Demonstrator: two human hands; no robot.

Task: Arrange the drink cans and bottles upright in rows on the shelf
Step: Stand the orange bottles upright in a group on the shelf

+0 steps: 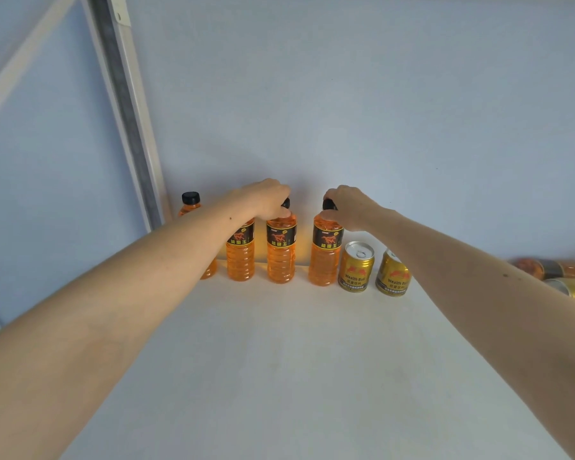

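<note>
On shelf [279, 343], hands [273, 197] [349, 204] gripping 2 bottle caps [285, 203] [328, 204], "Wealth Bull" cans [356, 267].

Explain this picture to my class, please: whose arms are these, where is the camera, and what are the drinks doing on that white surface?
No machine here: a person wears a camera on the head, so you look down along both bare arms. The left hand grips the cap of the third orange bottle from the left; the right hand grips the cap of the fourth bottle. Two more bottles stand further left, one partly hidden by the arm. Two gold cans stand upright to the right. At the far right edge, more drinks lie on their sides. All rest on a white shelf.
</note>
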